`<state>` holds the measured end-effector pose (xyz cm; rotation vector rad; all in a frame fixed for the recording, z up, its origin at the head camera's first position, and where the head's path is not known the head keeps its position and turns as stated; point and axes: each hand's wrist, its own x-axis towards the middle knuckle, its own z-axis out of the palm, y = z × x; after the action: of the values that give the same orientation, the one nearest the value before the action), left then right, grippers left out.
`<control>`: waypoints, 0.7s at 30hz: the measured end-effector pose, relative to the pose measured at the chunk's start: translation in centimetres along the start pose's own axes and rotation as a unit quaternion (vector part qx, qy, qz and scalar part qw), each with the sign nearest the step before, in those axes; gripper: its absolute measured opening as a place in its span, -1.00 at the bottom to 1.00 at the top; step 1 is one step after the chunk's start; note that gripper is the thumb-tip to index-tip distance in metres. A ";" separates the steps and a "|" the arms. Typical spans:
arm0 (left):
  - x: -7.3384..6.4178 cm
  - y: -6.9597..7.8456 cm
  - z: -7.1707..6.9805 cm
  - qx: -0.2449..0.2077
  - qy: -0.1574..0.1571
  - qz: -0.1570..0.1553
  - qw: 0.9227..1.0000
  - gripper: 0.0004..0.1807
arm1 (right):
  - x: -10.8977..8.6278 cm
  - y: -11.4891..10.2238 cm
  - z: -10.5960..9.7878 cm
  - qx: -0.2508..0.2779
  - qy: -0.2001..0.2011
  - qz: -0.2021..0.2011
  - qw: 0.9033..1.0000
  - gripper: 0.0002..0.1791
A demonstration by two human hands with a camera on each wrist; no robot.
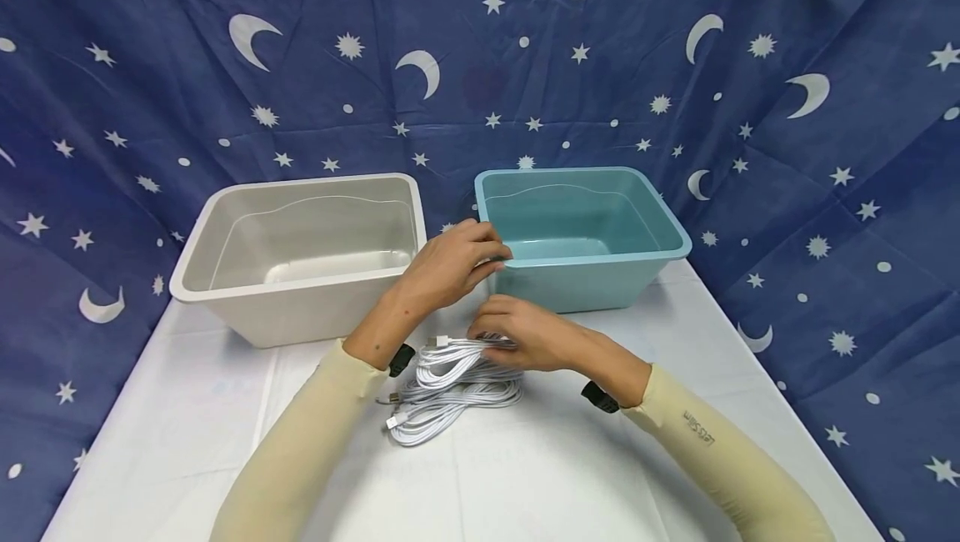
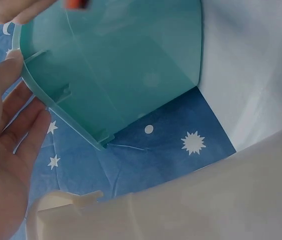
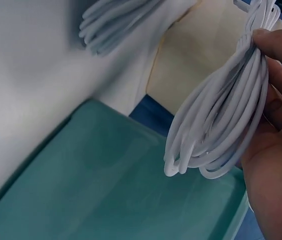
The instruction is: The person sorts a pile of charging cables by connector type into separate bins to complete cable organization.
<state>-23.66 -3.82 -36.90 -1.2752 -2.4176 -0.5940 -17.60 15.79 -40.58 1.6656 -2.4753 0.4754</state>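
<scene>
In the head view my left hand (image 1: 457, 263) is at the near left corner of the teal bin (image 1: 592, 285). The left wrist view shows its thumb on the bin's rim (image 2: 63, 117) and its fingers round the edge. My right hand (image 1: 536, 335) pinches a coiled white cable (image 3: 215, 115) between thumb and fingers, just in front of that bin. The coil hangs in a loose loop below the fingertips in the right wrist view. More coiled white cables (image 1: 442, 417) lie on the table beneath and beside it, their plugs toward the left.
A larger off-white bin (image 1: 300, 313) stands on the left, beyond my left forearm. Both bins are at the back of the white-covered table (image 1: 225, 425). A dark blue curtain (image 1: 465, 33) with moons and stars hangs behind and along the sides.
</scene>
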 end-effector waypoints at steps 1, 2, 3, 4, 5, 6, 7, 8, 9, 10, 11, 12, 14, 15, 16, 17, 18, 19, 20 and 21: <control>0.0 0.0 0.0 -0.001 0.001 0.001 1.000 -0.79 | -0.1 0.0 -0.2 0.000 0.002 -0.001 1.000 -0.74; 0.0 0.0 0.0 -0.002 0.001 0.001 1.000 -0.79 | -0.2 0.0 -0.3 0.002 0.003 -0.002 1.000 -0.74; -0.1 0.0 0.0 -0.002 0.003 0.001 1.000 -0.79 | -0.3 0.0 -0.5 0.001 0.005 -0.003 1.000 -0.74; -0.1 0.0 0.1 -0.003 0.004 0.002 1.000 -0.79 | -0.4 0.0 -0.7 0.001 0.006 -0.005 1.000 -0.75; -0.1 0.0 0.1 -0.003 0.004 0.002 1.000 -0.79 | -0.5 -0.1 -0.8 0.001 0.006 -0.007 1.000 -0.75; -0.1 0.0 0.1 -0.003 0.005 0.002 1.000 -0.79 | -0.6 -0.1 -1.1 0.001 0.006 -0.009 1.000 -0.75; 0.0 0.0 0.0 -0.003 0.005 0.000 1.000 -0.79 | -0.7 -0.2 -1.3 0.002 0.004 -0.008 1.000 -0.76; 0.0 0.0 0.0 -0.002 0.005 -0.001 1.000 -0.79 | -0.7 -0.2 -1.7 0.003 0.002 -0.010 1.000 -0.76; 0.0 0.0 0.0 -0.003 0.005 -0.002 1.000 -0.80 | -0.8 -0.2 -2.0 0.003 0.002 -0.009 1.000 -0.76; 0.1 0.0 0.0 -0.003 0.004 -0.003 1.000 -0.80 | -0.9 -0.3 -2.3 0.004 0.000 -0.010 1.000 -0.76; 0.1 0.0 0.0 -0.003 0.003 -0.002 1.000 -0.80 | -1.1 -0.3 -2.6 0.006 0.001 -0.009 1.000 -0.76; 0.2 0.0 0.0 -0.005 0.002 -0.002 1.000 -0.79 | -1.2 -0.4 -2.9 0.007 0.001 -0.009 1.000 -0.76; 0.2 0.0 -0.1 -0.006 0.002 -0.001 1.000 -0.79 | -1.5 -0.4 -3.3 0.011 0.002 -0.008 1.000 -0.76; 0.2 -0.1 -0.1 -0.007 0.002 -0.002 1.000 -0.79 | -1.6 -0.4 -3.5 0.012 0.003 -0.006 1.000 -0.76; 0.1 -0.1 -0.1 -0.007 0.002 -0.001 1.000 -0.79 | -1.7 -0.4 -3.6 0.015 0.003 -0.005 1.000 -0.75; 0.1 -0.1 -0.1 -0.008 0.003 0.000 1.000 -0.79 | -1.8 -0.4 -3.8 0.017 0.004 -0.003 1.000 -0.75; 0.0 -0.1 -0.1 -0.008 0.004 -0.002 1.000 -0.79 | -1.9 -0.5 -4.0 0.017 0.004 -0.002 1.000 -0.76; 0.0 -0.1 -0.1 -0.006 0.004 -0.002 1.000 -0.79 | -2.0 -0.5 -4.3 0.017 0.005 0.000 1.000 -0.76; 0.0 -0.1 -0.1 -0.004 0.004 -0.002 1.000 -0.80 | -2.1 -0.5 -4.5 0.016 0.006 -0.001 1.000 -0.76; 0.0 -0.1 -0.1 -0.002 0.003 -0.003 1.000 -0.80 | -2.2 -0.5 -4.7 0.015 0.008 -0.002 1.000 -0.76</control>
<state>-23.70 -3.93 -36.84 -1.2675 -2.4165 -0.6047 -16.63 19.06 -36.62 1.6705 -2.4661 0.5257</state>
